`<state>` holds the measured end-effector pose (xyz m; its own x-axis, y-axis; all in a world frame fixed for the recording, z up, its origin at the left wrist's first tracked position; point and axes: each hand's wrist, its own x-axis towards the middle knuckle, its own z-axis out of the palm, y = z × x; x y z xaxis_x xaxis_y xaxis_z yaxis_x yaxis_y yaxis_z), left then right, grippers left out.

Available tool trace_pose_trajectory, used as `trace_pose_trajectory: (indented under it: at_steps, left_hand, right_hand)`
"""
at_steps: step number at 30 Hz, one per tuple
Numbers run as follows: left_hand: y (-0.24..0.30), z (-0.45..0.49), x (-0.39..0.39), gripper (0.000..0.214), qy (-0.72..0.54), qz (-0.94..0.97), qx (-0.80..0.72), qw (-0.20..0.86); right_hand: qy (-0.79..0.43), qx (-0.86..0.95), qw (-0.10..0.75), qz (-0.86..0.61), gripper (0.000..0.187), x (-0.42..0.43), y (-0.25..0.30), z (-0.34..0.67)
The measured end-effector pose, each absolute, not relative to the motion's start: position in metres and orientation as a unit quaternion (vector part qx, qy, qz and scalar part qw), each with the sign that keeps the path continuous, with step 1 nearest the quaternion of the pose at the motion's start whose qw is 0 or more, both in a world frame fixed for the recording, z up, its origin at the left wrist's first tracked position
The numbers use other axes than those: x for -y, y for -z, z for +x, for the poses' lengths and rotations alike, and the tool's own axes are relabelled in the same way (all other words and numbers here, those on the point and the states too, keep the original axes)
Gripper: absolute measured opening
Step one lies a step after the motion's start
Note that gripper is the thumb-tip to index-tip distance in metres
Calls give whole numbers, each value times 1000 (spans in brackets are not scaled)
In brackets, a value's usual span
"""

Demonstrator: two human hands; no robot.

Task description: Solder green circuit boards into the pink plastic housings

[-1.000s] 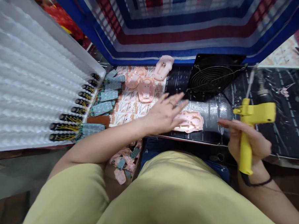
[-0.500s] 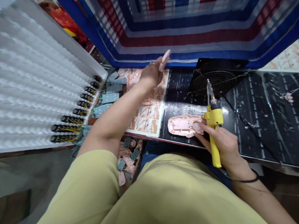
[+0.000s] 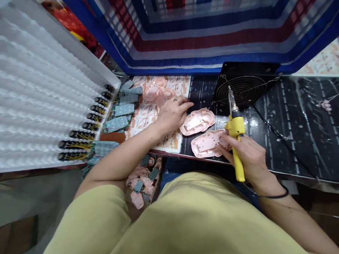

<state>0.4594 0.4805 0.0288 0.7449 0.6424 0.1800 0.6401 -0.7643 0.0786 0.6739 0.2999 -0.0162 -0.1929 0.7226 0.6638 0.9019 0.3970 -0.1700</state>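
My right hand [image 3: 251, 155] is wrapped round a yellow soldering gun [image 3: 237, 126], its metal tip pointing away from me. The fingertips of that hand also touch a pink plastic shell [image 3: 205, 145] lying hollow side up at the table's front edge. A second pink shell [image 3: 197, 122] lies just behind it, also hollow side up. My left hand [image 3: 173, 113] is open, fingers stretched out, to the left of that second shell. It partly covers one of several more pink shells [image 3: 153, 89] lying on the printed sheet.
Left of the sheet lie green circuit boards [image 3: 124, 110], wired to black parts along a white foam tray [image 3: 82, 63]. Behind the soldering gun stands a black fan [image 3: 241, 90], with a blue crate [image 3: 167, 69] beyond. Below the table edge is a box of pink shells and boards [image 3: 142, 184].
My left hand has come down and nearer, and the pink shell it held in the air now lies on the table. My right hand has shifted slightly left with the soldering gun.
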Motion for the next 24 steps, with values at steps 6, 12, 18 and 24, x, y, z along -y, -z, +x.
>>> trace_pose_trajectory:
  at_steps: [6,12,18,24]
  left_hand:
    - [-39,420,-518,63,-44,865,-500,-4]
    - [-25,401,-546,78,53,862,-503,29]
    - [-33,422,-554,64,87,933,-346,58]
    - [-31,428,-554,69,11,881,-473,18]
  right_hand:
    - [136,758,344,-536,35,-298,20,676]
    - [137,763,347,-528,33,-299,20,676]
    - [141,763,348,-526,29,-299,20,677]
    - [156,770,340,-517,29,-299,20,679]
